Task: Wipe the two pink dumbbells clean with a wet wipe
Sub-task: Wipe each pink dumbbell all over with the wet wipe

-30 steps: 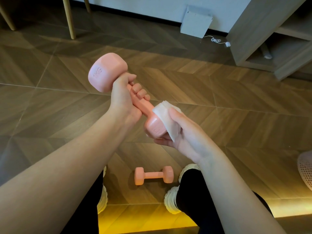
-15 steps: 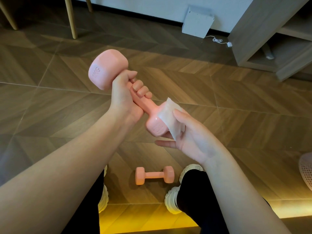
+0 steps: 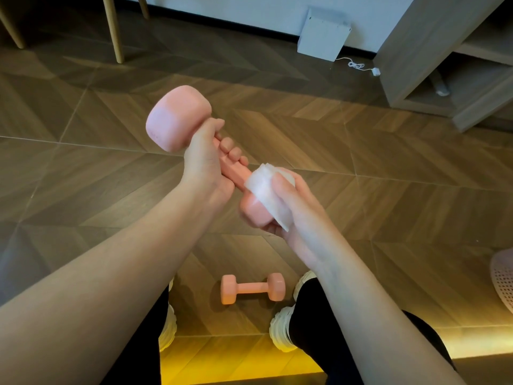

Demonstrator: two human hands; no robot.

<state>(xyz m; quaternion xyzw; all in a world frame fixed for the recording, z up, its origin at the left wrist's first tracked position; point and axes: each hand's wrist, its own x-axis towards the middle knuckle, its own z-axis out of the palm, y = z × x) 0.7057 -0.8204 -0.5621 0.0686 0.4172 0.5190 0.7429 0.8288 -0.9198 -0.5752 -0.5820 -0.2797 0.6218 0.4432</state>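
My left hand [image 3: 206,162] grips the handle of a pink dumbbell [image 3: 177,122], held tilted in the air with one head up at the left and the other down at the right. My right hand [image 3: 294,209] wraps a folded white wet wipe [image 3: 266,195] over the lower head, thumb pressing on top, fingers cupped beneath. A second pink dumbbell [image 3: 252,287] lies flat on the wooden floor between my feet, untouched.
My white shoes [image 3: 281,329] and black trouser legs flank the floor dumbbell. A white box [image 3: 322,33] with a cable leans at the far wall. A wooden shelf unit [image 3: 449,51] stands at the upper right, chair legs [image 3: 112,29] at the upper left, a pink perforated object [image 3: 502,279] at the right edge.
My right hand has closed the wipe around the lower dumbbell head after holding it loosely beside it. The held dumbbell has turned slightly in my left hand.
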